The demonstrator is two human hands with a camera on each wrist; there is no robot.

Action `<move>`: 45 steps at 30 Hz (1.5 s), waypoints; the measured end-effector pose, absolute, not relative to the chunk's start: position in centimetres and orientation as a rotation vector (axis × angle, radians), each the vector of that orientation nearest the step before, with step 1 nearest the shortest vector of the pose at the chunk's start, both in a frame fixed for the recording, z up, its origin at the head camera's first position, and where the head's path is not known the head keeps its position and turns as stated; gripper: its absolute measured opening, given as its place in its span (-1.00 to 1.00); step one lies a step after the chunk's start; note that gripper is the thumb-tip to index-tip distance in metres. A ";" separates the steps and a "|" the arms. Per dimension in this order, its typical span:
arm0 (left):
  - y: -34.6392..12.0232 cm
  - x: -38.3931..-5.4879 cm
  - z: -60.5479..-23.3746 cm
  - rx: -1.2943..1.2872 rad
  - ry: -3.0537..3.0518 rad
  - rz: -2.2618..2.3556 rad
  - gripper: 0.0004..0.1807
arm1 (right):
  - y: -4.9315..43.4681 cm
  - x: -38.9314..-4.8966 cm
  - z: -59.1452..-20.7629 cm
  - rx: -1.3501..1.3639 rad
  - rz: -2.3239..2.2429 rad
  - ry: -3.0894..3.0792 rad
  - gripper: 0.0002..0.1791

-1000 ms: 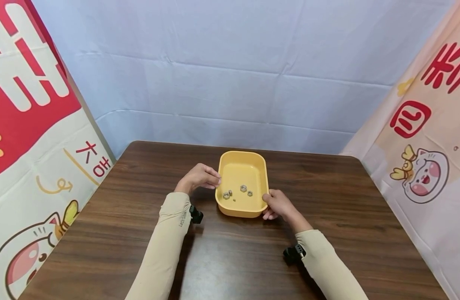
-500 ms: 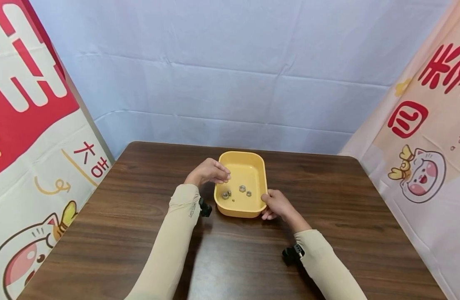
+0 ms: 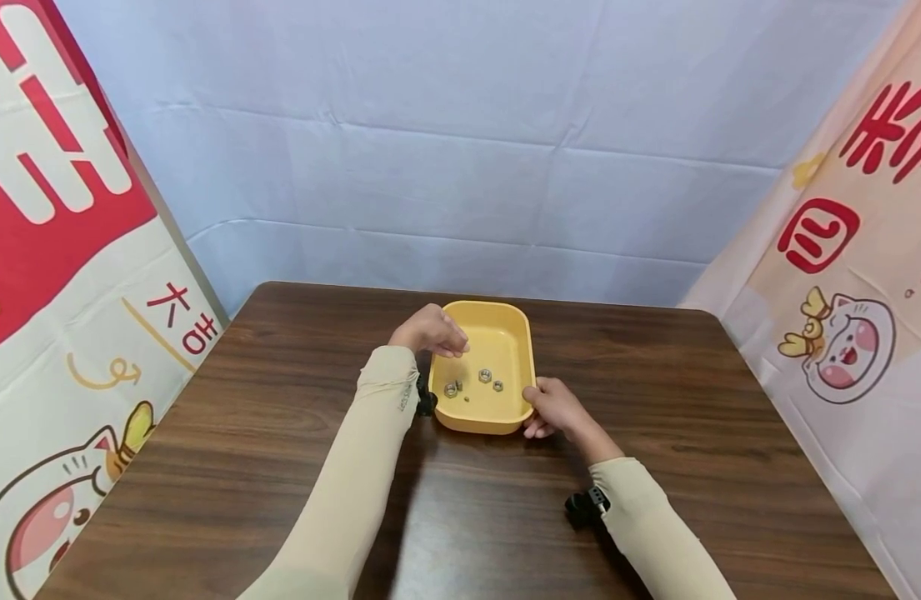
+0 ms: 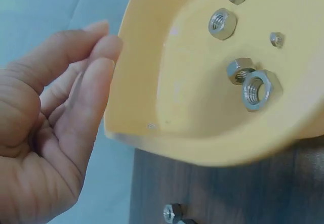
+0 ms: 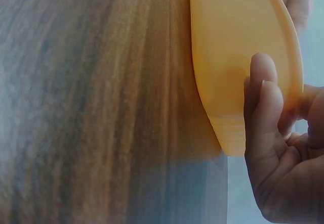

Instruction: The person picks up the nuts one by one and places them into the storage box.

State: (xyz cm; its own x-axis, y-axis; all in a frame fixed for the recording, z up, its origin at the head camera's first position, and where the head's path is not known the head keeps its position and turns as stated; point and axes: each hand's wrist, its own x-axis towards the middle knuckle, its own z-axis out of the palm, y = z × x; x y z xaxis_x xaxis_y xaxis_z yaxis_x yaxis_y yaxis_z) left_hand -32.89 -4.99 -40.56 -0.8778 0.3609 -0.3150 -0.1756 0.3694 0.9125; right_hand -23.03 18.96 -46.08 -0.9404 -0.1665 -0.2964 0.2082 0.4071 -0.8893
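Observation:
A yellow tray stands on the table with several metal hex nuts of different sizes in its near half. My right hand holds the tray's right wall near the front corner, thumb over the rim and fingers against the outside. My left hand is at the left rim, its fingertips over the inside. In the left wrist view its fingers are loosely bent with the tips close together, and nothing shows between them. A large nut leans near a smaller nut there.
Another nut lies on the dark wooden table outside the tray, with part of a further one beside it. A pale cloth hangs behind the table, and printed banners hang at both sides.
My left hand has moved right and slightly away from me, from the tray's left rim to over its inside. The right hand keeps its hold, and the nuts lie as before.

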 end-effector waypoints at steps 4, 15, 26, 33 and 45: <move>-4.6 -32.8 -40.3 0.141 2.216 1.478 -0.87 | 18.8 -23.0 -46.1 0.033 -1.539 2.331 -0.76; -2.3 -32.4 -41.2 0.155 2.490 1.042 -0.90 | 18.9 -23.2 -45.9 0.020 -1.520 2.321 -0.73; -1.6 -32.1 -41.4 0.110 2.438 1.089 -0.90 | 18.8 -22.9 -45.9 0.033 -1.535 2.316 -0.75; -1.7 -32.2 -41.4 0.125 2.478 1.048 -0.91 | 18.9 -22.9 -45.8 0.028 -1.530 2.329 -0.73; -1.6 -30.6 -39.6 0.461 2.584 0.731 -0.75 | 18.9 -23.0 -45.9 0.033 -1.542 2.324 -0.74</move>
